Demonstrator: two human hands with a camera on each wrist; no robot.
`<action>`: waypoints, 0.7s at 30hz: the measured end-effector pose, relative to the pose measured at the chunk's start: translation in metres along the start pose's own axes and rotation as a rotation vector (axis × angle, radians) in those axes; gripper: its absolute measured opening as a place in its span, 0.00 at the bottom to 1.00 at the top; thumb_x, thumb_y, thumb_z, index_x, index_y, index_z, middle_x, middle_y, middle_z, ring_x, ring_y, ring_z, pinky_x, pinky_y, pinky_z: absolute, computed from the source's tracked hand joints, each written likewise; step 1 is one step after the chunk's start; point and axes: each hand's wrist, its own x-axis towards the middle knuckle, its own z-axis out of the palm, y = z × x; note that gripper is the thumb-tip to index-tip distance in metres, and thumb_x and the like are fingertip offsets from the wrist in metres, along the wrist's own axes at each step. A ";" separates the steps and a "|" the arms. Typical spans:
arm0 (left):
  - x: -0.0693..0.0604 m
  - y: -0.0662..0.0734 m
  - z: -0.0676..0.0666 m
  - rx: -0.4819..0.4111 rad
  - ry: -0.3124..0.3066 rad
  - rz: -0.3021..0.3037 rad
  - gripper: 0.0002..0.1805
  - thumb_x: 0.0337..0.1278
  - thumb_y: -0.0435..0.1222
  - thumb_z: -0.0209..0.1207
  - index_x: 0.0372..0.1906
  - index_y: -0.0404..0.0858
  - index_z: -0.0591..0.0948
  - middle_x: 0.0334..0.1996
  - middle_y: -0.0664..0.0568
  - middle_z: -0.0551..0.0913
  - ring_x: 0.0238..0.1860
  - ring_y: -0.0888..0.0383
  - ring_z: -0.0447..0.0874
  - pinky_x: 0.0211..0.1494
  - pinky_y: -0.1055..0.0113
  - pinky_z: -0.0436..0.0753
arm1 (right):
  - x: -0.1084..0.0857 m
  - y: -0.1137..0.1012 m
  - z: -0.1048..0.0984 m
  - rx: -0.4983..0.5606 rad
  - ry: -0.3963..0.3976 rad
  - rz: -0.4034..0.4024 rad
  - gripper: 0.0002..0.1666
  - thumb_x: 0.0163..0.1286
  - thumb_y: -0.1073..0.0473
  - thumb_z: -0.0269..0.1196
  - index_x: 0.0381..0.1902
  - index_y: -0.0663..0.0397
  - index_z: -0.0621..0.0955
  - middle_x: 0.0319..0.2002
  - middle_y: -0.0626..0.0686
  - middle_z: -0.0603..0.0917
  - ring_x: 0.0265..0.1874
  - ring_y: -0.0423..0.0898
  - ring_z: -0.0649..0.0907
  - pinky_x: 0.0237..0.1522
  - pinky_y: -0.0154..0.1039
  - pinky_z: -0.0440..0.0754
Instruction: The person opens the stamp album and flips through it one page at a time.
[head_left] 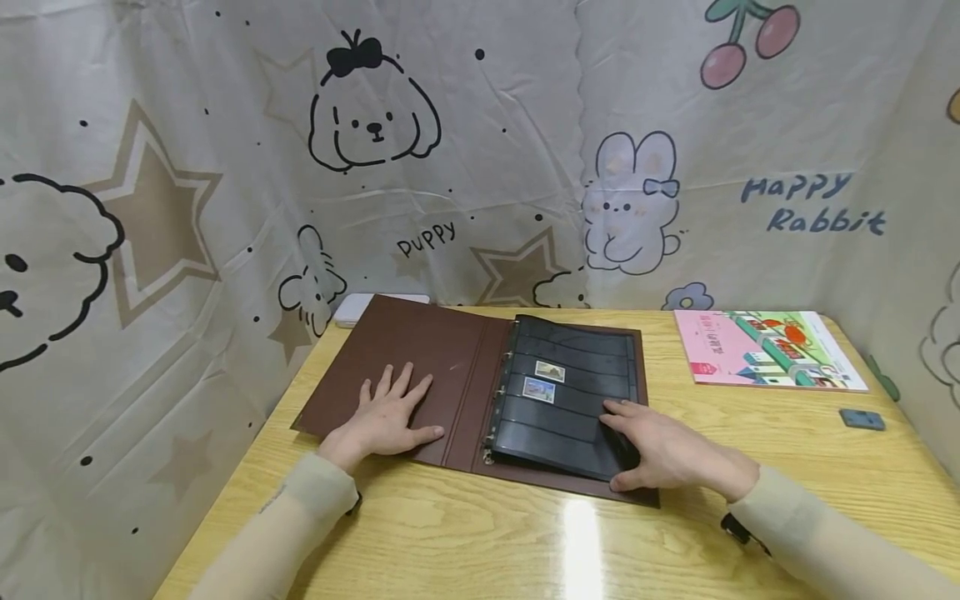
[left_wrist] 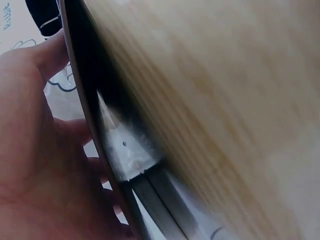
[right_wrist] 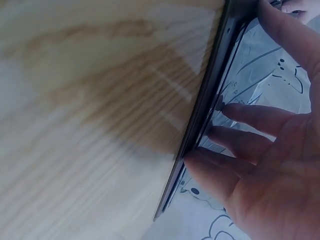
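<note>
A brown ring binder [head_left: 405,350] lies opened out on the wooden table. Its black pocket page [head_left: 558,425] is on the right half and carries two small stamps, one yellowish stamp [head_left: 550,371] and one bluish stamp [head_left: 538,390]. My left hand [head_left: 378,421] rests with spread fingers on the inside of the left cover. On the right, my hand [head_left: 667,450] touches the page near its outer edge with fairly straight fingers, while the thumb lies by the lower right corner. In the right wrist view, fingertips [right_wrist: 200,167] meet the page surface.
At the back right lies a pink and white picture book [head_left: 772,350]. A small grey-blue block [head_left: 862,419] sits nearer the right edge. Behind the left cover a white flat box [head_left: 356,310] peeks out. A printed cloth [head_left: 480,150] hangs along the table's back and sides.
</note>
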 end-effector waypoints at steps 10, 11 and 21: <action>-0.001 0.001 0.014 -0.027 0.008 -0.024 0.58 0.73 0.72 0.60 0.94 0.47 0.54 0.94 0.35 0.40 0.93 0.25 0.30 0.87 0.16 0.38 | 0.001 0.010 -0.009 -0.005 -0.017 -0.001 0.60 0.54 0.41 0.89 0.77 0.66 0.80 0.81 0.71 0.75 0.79 0.74 0.77 0.78 0.70 0.77; -0.002 0.001 0.017 -0.029 0.014 -0.025 0.59 0.72 0.73 0.59 0.94 0.48 0.54 0.94 0.35 0.40 0.93 0.25 0.30 0.87 0.16 0.38 | 0.001 0.011 -0.010 -0.006 -0.020 -0.002 0.60 0.53 0.41 0.90 0.76 0.65 0.80 0.81 0.71 0.75 0.79 0.74 0.77 0.78 0.70 0.77; -0.024 0.022 0.022 -0.037 0.038 -0.052 0.60 0.71 0.76 0.58 0.93 0.46 0.56 0.94 0.32 0.43 0.92 0.22 0.34 0.85 0.15 0.39 | -0.007 0.017 -0.011 0.003 -0.054 0.001 0.60 0.49 0.43 0.92 0.75 0.64 0.82 0.81 0.70 0.76 0.79 0.75 0.77 0.77 0.73 0.77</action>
